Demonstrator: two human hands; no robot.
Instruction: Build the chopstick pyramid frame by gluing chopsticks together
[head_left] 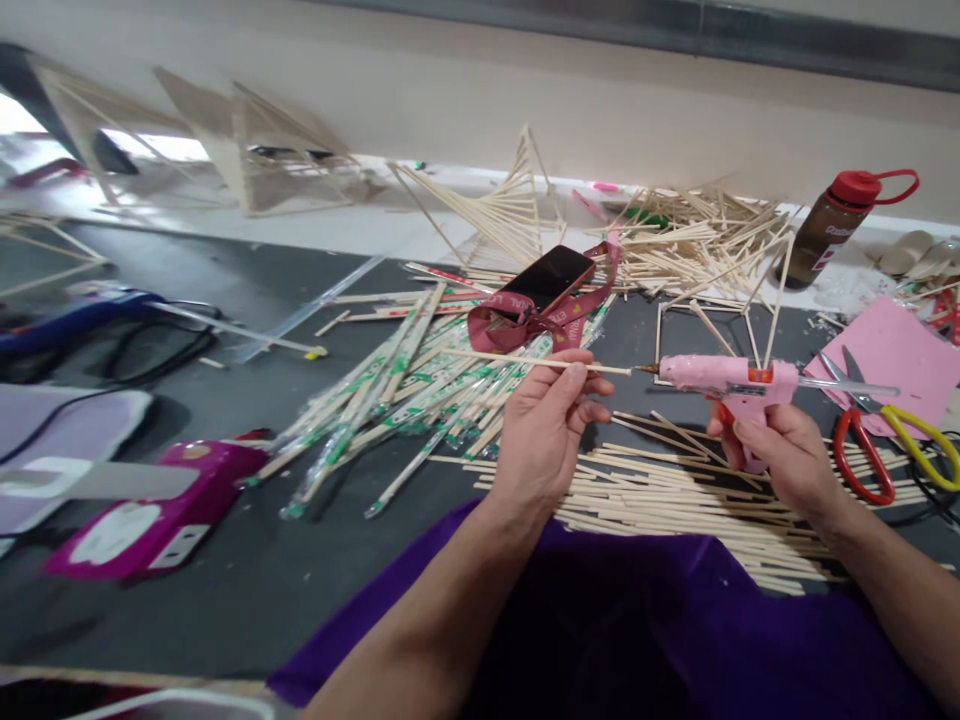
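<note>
Over the desk's (pixel 315 560) front edge, the left hand (pixel 544 430) is pinching a light, likely brittle stick (pixel 502 357) near its end; the right hand (pixel 784 460) is clasping the glue gun (pixel 724 378)

From where I stand, the person shows 2 forearms, 2 hands and a stretch of clothing. The left forearm (pixel 450 600) and the right forearm (pixel 900 570) are bare right to the bottom edge of the view. The left hand (pixel 544 425) and the right hand (pixel 780 455) are bare too, and the nails that show are cut short. Below them lies 1 piece of deep purple cloth (pixel 675 620) (a garment, though which kind I cannot tell). It is smooth and matte, dotted with a few pale specks. It sinks into a dark fold down its middle, and its left hem runs slantwise.
</note>
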